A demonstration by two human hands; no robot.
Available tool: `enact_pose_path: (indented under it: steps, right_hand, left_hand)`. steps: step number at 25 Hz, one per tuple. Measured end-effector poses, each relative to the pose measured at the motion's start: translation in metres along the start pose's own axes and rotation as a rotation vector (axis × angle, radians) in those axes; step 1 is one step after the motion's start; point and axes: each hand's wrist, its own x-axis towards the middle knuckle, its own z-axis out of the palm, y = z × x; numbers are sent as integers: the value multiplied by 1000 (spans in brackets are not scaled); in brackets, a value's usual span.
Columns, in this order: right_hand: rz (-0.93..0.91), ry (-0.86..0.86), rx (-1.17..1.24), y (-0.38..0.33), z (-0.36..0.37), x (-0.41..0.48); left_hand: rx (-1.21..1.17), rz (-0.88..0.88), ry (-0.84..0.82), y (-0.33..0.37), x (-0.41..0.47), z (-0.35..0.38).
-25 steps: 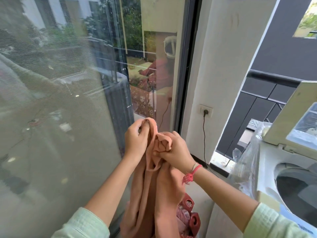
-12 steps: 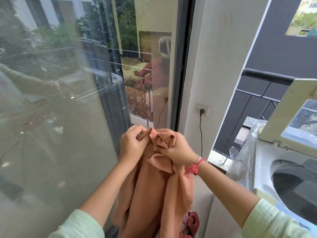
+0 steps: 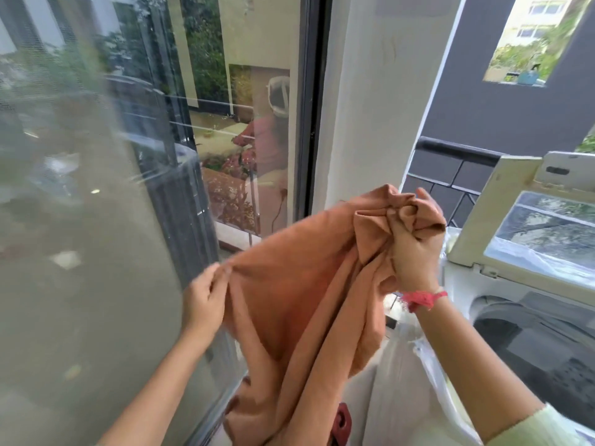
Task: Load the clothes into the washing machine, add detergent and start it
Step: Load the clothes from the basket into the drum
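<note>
An orange-pink garment [image 3: 299, 304] hangs in front of me, stretched between both hands. My right hand [image 3: 415, 249] grips a bunched end of it, raised near the washing machine. My left hand [image 3: 206, 297] pinches the other edge, lower and to the left by the glass door. The top-loading washing machine [image 3: 463, 284] stands at the right with its lid [image 3: 483, 220] raised and its dark drum [image 3: 541, 342] showing. The cloth's lower part drops out of view at the bottom.
A sliding glass door [image 3: 96, 220] fills the left side. A white wall pillar [image 3: 370, 107] rises behind the cloth. A dark red basket rim [image 3: 343, 423] shows below the garment. A dark railing [image 3: 457, 152] runs behind the machine.
My hands have parted: the right one carried the bunched end right toward the machine, the left one slid down and left along the cloth, spreading it.
</note>
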Motion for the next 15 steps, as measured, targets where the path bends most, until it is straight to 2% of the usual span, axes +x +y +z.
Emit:
enact_pose_path:
  steps: [2, 3, 6, 9, 10, 12, 14, 15]
  right_hand:
    - [23, -49, 74, 6, 10, -20]
    - [42, -133, 113, 7, 18, -31]
    - [103, -516, 127, 2, 35, -52]
    - [157, -775, 125, 3, 38, -52]
    - [149, -808, 91, 2, 40, -54]
    - [15, -775, -98, 4, 47, -62]
    - [-143, -640, -259, 6, 50, -67]
    - [-143, -571, -254, 6, 49, -64]
  left_hand:
    - [49, 115, 170, 54, 5, 14]
    - [46, 153, 181, 78, 3, 25]
    - [-39, 201, 52, 112, -8, 49]
    - [-102, 186, -56, 113, -15, 46]
    - [-85, 194, -71, 111, -16, 42]
    - [41, 225, -8, 105, -17, 32]
    - [202, 269, 114, 90, -11, 18]
    - [231, 259, 88, 80, -8, 10]
